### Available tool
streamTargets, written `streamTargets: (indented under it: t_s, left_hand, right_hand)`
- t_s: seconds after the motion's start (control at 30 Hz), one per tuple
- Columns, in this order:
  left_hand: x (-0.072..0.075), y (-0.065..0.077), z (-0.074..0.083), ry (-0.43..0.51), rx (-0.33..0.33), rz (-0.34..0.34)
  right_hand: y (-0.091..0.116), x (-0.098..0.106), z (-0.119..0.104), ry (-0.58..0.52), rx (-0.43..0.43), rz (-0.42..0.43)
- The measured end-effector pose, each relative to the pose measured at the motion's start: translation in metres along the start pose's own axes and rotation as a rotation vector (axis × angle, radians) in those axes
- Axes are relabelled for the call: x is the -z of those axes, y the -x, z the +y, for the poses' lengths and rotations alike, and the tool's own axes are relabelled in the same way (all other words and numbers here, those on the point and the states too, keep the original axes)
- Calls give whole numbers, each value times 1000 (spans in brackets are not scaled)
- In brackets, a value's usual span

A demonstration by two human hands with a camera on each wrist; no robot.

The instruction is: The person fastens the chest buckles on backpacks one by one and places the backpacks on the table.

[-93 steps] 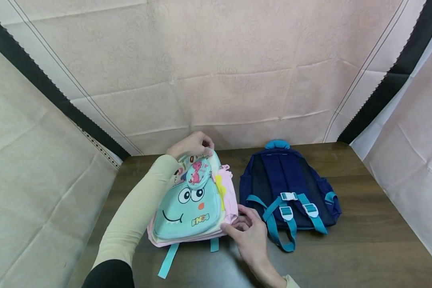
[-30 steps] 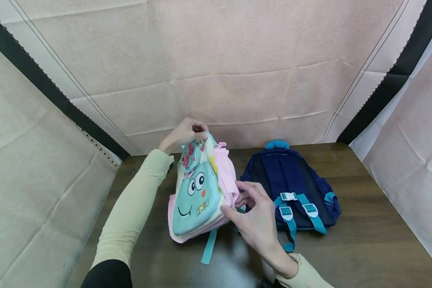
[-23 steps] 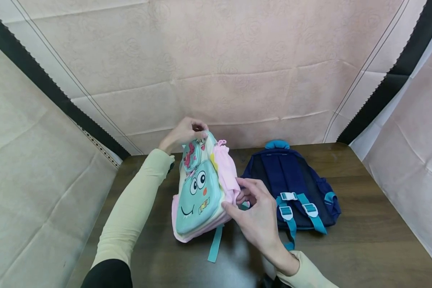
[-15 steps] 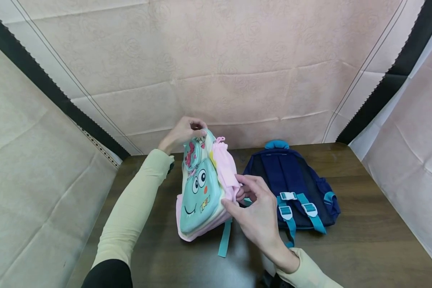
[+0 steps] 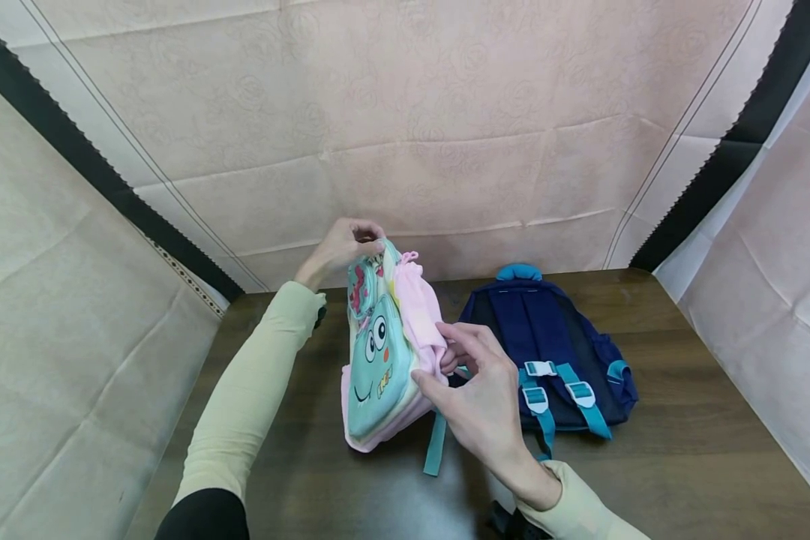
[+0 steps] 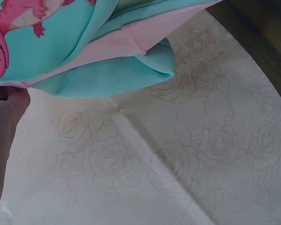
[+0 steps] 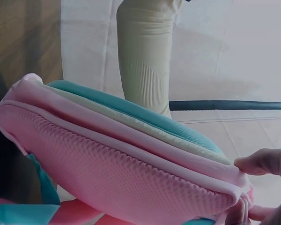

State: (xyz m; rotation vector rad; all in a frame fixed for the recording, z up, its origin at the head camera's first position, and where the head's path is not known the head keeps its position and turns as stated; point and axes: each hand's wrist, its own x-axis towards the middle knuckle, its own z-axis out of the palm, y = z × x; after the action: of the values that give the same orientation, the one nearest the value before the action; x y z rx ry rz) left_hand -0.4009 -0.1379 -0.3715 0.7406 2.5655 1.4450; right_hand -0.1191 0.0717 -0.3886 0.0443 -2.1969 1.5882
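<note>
A small mint and pink child's backpack (image 5: 380, 369) with a smiling cartoon face stands turned on the table, its front facing left. My left hand (image 5: 341, 247) pinches its top. In the left wrist view, the left hand (image 6: 8, 112) grips the pink edge under a pink dinosaur print. My right hand (image 5: 481, 394) holds the lower right side, near the pink side pocket (image 5: 421, 311). The right wrist view shows the backpack's pink mesh underside (image 7: 107, 154), with right thumb and fingers (image 7: 262, 161) pinching one corner. A mint strap (image 5: 435, 444) hangs below.
A navy backpack (image 5: 536, 319) lies straps-up on the brown wooden table (image 5: 688, 420), right behind my right hand. Its blue straps (image 5: 583, 394) with white buckles spread toward the near side. Pale fabric walls (image 5: 445, 135) enclose the table's back and sides.
The mint and pink backpack has been raised and turned, so its front faces left and its pink side shows more. It has shifted right. The right hand rose with it; the navy backpack stays put.
</note>
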Motion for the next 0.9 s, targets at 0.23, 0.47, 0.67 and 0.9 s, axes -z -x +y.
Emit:
streamTargets:
  t_s: [0.23, 0.47, 0.67, 0.9]
  left_hand:
    - [0, 1, -5, 105, -42, 40]
    - [-4, 2, -10, 206, -127, 105]
    - [-6, 4, -15, 279, -156, 145]
    - [-10, 9, -24, 393, -200, 198]
  right_hand:
    - [-1, 1, -4, 43, 44, 0]
    - [-6, 3, -7, 98, 128, 2]
    - [-7, 3, -9, 123, 153, -15]
    - [-6, -3, -10, 134, 184, -34]
